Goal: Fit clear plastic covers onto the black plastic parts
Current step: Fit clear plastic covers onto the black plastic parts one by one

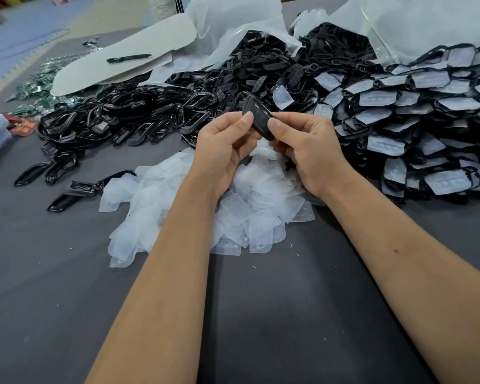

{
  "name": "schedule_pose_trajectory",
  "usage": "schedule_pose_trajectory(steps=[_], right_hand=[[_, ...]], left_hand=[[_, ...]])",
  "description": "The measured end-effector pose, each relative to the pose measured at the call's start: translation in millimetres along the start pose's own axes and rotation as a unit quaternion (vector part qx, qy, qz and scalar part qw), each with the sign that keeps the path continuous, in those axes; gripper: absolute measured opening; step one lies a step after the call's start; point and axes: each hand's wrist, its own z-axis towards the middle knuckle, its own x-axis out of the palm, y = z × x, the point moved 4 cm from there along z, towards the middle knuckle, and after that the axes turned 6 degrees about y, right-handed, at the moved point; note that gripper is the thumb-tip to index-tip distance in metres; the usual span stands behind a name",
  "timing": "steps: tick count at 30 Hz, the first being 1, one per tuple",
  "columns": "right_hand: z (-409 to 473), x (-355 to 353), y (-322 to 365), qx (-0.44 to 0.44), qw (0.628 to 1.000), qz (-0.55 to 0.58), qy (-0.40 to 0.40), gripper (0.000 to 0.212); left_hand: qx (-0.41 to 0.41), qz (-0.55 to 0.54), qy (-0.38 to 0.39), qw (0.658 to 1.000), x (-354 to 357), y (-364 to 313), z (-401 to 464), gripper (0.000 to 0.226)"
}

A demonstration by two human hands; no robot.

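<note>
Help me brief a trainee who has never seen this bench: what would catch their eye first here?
First, both hands at the centre: the left hand and right hand pinch one black part above a loose heap of clear covers. Next, the big stack of covered parts on the right, and the tangle of black frames on the left. A black pen lies on a pale sheet at the far left.

two bare forearms, no sleeves, left hand (pixel 223 146), right hand (pixel 306 151), short trimmed nails
</note>
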Motion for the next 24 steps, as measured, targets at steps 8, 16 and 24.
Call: schedule_pose_trajectory(steps=[8, 16, 24], right_hand=[[1.2, -3.3, -1.9, 0.016, 0.997, 0.075, 0.012, 0.021], [2.6, -3.7, -5.0, 0.016, 0.997, 0.08, -0.01, 0.025], [1.6, -4.7, -2.7, -0.002, 0.997, 0.067, -0.03, 0.045]], left_hand=[[0.004, -0.015, -0.006, 1.0, -1.2, 0.7, 1.2, 0.011], [0.01, 0.025, -0.013, 1.0, 0.3, 1.4, 0.8, 0.013], [0.013, 0.041, -0.006, 0.999, 4.1, 1.3, 1.6, 0.015]])
